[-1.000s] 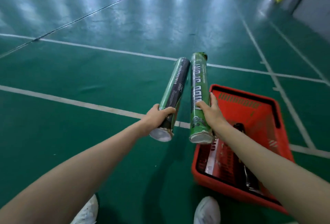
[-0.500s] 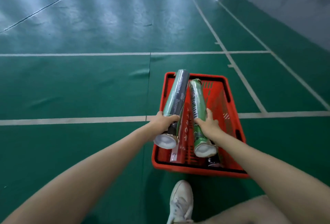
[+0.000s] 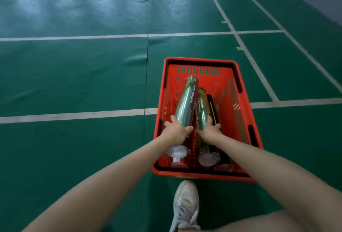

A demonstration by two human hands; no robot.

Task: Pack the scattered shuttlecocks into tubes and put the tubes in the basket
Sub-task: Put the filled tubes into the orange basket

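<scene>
Red basket [image 3: 200,60] sits on green court floor, and it's my main worry. Both tubes go in slanted, caps low by basket's near edge. If released now, I reckon they drop, clatter, maybe pop a cap. Left tube [image 3: 186,102] points at far edge and could ride up left wall. Right tube [image 3: 202,109] is squeezed beside dark tube [image 3: 212,109] already lying inside, could jam. Left grip [image 3: 175,130] curled round left tube, right grip [image 3: 210,131] wrapped round right tube. Versus half second back: tubes lower, left cap now inside rim.
</scene>
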